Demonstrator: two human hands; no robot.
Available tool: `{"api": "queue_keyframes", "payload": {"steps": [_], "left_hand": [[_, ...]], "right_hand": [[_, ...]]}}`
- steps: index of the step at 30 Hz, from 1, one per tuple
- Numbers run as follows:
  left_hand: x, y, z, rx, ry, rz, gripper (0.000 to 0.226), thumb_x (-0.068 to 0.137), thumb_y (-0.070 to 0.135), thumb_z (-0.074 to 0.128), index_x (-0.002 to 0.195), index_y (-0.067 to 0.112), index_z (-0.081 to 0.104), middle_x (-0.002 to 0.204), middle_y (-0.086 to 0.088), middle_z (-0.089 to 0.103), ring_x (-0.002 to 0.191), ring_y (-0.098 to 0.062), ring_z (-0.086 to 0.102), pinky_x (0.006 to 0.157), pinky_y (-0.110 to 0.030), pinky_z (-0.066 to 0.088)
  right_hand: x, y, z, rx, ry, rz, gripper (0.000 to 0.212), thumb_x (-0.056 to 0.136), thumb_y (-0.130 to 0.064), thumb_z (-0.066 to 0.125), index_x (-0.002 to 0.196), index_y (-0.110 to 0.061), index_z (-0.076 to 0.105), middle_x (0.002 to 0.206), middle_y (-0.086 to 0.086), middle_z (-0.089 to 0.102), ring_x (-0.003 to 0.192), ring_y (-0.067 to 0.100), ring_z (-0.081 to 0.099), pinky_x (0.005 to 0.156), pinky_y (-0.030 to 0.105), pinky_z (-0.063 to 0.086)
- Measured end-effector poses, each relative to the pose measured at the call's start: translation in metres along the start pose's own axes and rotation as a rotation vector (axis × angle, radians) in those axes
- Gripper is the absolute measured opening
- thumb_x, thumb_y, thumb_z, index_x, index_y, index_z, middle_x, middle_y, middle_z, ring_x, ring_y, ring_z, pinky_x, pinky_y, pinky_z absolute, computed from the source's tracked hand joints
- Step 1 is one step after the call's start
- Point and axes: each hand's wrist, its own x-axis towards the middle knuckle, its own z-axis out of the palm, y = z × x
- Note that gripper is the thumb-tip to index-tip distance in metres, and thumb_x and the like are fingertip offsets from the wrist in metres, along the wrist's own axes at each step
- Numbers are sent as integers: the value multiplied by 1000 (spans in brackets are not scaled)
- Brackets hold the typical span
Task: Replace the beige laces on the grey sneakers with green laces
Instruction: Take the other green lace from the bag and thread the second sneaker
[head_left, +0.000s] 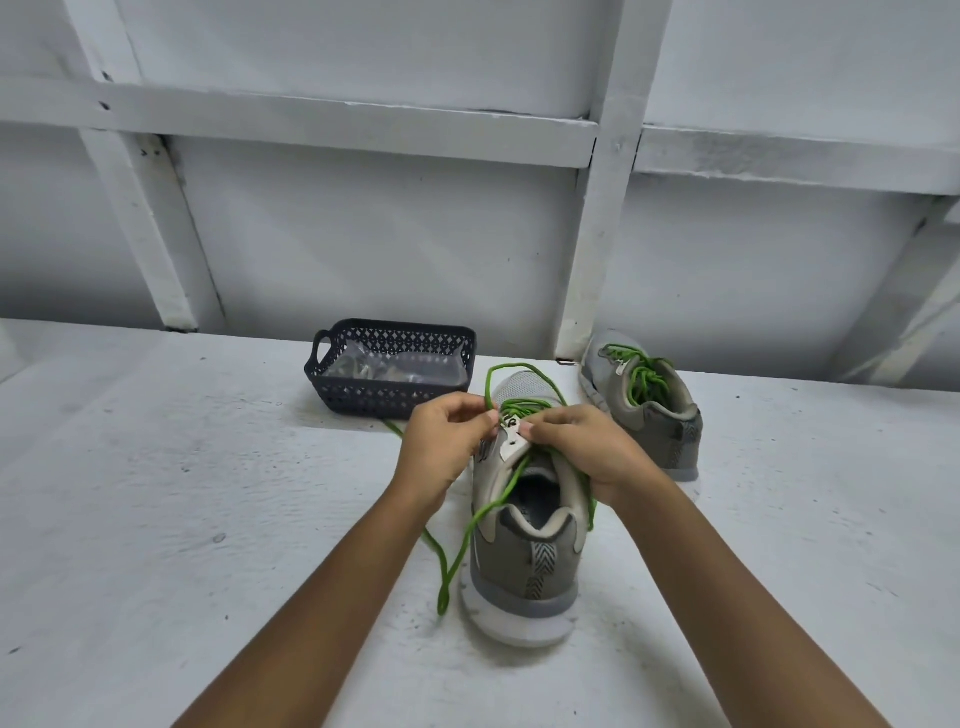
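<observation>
Left grip (447, 436) is curled, its thumb and fingertips pinching the green lace (467, 530) just above the top eyelets of the near sneaker (524, 545). Right grip (587, 447) lies over the right side of that sneaker's collar, with its fingers curled onto the upper eyelet edge. A strand of lace comes out from under the palm. I cannot tell whether it pinches the lace as well.

The near sneaker stands on the white table (208, 519), heel toward the person. Its lace is threaded through the lower eyelets. One loop arches over the toe. Another strand crosses the shoe opening and trails down onto the table to the left of the heel.

The far sneaker (654, 415) sits well apart at the back right, laced with a second lace (641, 382), also green. A dark basket (395, 374) stands just behind the hands, holding something in clear wrap.
</observation>
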Motion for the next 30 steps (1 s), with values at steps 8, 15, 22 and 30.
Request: {"api": "queue_keyframes", "payload": {"steps": [8,15,22,30], "left_hand": [[2,-2,1,-26,5,-3,13,86,4,65,82,16,68,72,-2,68,66,-10,62,74,-32,53],[2,-3,3,16,-15,18,11,85,6,65,84,16,69,73,2,68,67,-8,60,69,-28,52],[3,-4,6,127,-1,73,10,84,7,67,87,15,71,77,4,68,71,-7,61,69,-23,49],[-1,4,6,455,46,186,20,87,17,64,105,10,72,101,0,69,83,-8,60,74,-17,43]], "right_hand": [[-2,3,-1,32,-16,-20,19,90,-4,58,73,-7,65,68,7,62,63,15,58,66,24,51],[-5,2,-1,46,-15,-23,18,90,-2,57,74,-7,65,67,6,62,61,12,59,62,20,52],[-7,0,1,50,-14,-18,20,91,-2,56,74,-8,66,62,2,64,59,10,60,62,20,52],[-3,0,8,-123,99,-40,32,94,-1,44,75,-15,65,74,8,63,68,14,57,68,23,49]]}}
